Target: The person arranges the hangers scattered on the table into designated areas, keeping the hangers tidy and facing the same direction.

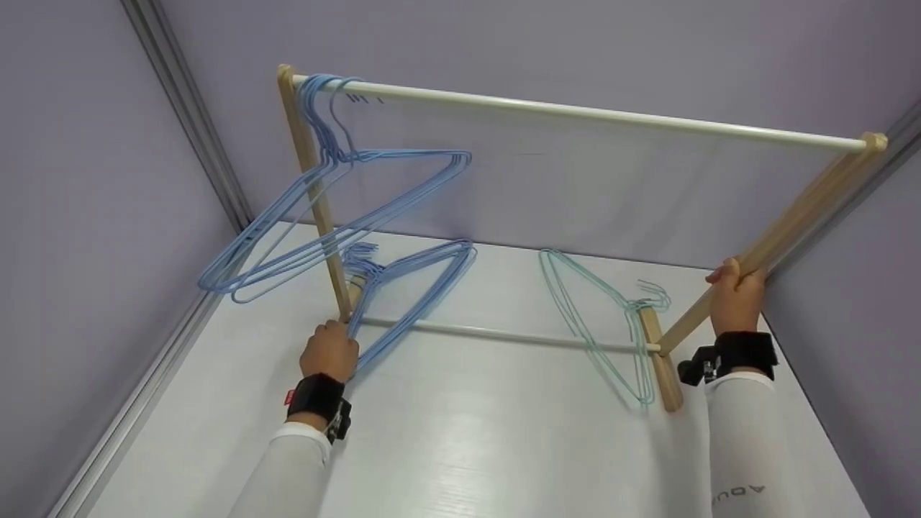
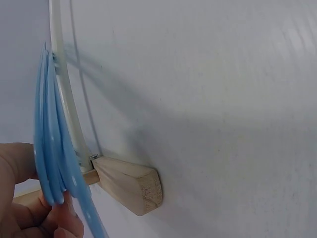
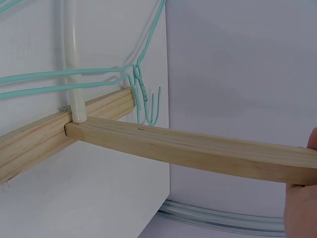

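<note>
My left hand (image 1: pixel 329 350) is at the foot of the rack's left post. It holds a bundle of blue wire hangers (image 1: pixel 432 309) by one end, and in the left wrist view the thumb and fingers close around the blue hangers (image 2: pixel 49 129). The bundle's hooks point to the back, beside the post. My right hand (image 1: pixel 737 298) grips the right wooden post (image 1: pixel 799 208) of the clothes rack, low down; the right wrist view shows the same post (image 3: pixel 188 148) between thumb and fingers.
More blue hangers (image 1: pixel 338 230) hang at the left end of the top rail (image 1: pixel 575 109). Several mint-green hangers (image 1: pixel 597 345) lie over the lower rail (image 1: pixel 504 334) near the right wooden foot (image 1: pixel 669 381). The rack stands on a white surface (image 1: pixel 460 432) between grey walls.
</note>
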